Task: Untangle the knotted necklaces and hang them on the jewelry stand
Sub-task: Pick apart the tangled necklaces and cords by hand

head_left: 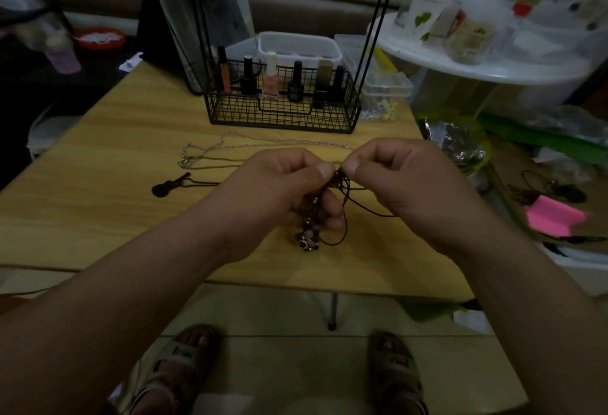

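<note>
Left hand and right hand both pinch thin dark-red cord necklace, beaded pendant dangling | silver chain on wooden table | black wire basket behind.

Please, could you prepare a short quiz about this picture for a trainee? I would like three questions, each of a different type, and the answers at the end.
1. True or false: the thin silver chain necklace is already hung up.
2. Fill in: the black guitar-shaped pendant lies on the light wooden table, toward the person's ____ side.
3. What do the left hand and the right hand pinch together?
A) the silver chain necklace
B) the dark red cord necklace with metal charms
C) the guitar-shaped pendant

Key: 1 false, it lies on the table; 2 left; 3 B.
</note>
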`<move>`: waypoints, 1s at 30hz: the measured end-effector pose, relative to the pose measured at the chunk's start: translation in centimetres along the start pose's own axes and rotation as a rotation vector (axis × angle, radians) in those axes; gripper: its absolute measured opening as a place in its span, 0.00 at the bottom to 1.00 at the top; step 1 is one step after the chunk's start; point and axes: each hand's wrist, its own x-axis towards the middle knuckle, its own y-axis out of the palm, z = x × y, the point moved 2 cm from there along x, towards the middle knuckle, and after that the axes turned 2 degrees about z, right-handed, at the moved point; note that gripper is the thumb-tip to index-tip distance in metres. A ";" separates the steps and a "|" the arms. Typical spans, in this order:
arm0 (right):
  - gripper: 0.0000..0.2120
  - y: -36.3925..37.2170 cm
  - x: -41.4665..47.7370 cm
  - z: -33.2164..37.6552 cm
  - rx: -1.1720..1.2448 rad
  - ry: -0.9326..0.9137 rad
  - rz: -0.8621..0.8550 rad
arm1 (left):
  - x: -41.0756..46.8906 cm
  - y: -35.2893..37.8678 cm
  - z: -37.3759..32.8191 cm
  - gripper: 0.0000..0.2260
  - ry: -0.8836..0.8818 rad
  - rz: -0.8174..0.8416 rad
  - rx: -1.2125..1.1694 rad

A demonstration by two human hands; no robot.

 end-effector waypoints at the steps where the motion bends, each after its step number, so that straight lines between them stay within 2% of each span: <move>1: 0.04 0.0 -0.1 0.0 -0.007 -0.009 0.007 | 0.1 0.0 0.0 0.07 0.001 0.002 -0.012; 8: 0.04 0.0 -0.5 0.3 -0.117 -0.077 0.074 | 0.3 0.2 0.3 0.04 -0.051 0.073 0.003; 11: 0.03 -0.1 -0.5 0.1 -0.139 -0.102 0.049 | 0.4 0.0 0.3 0.03 -0.054 0.070 -0.042; 16: 0.04 -0.6 -0.7 0.0 -0.166 -0.096 -0.012 | 0.7 -0.5 0.6 0.04 -0.034 -0.031 -0.095; 20: 0.07 -0.2 -0.9 -0.3 -0.230 0.018 0.084 | 0.8 -0.4 1.0 0.04 -0.008 -0.109 -0.074; 22: 0.09 0.1 -1.0 -0.6 -0.117 0.078 0.125 | 0.9 -0.2 1.2 0.05 -0.013 -0.141 -0.045; 26: 0.08 0.0 -0.7 -0.8 0.601 0.206 0.053 | 0.9 -0.2 1.1 0.05 0.026 -0.194 0.086; 27: 0.08 0.1 -0.6 -0.9 0.690 0.227 0.055 | 0.9 -0.2 1.1 0.05 0.041 -0.212 0.125; 30: 0.10 0.4 -0.3 -1.1 0.627 0.253 0.111 | 0.9 -0.1 1.4 0.06 0.071 -0.245 0.171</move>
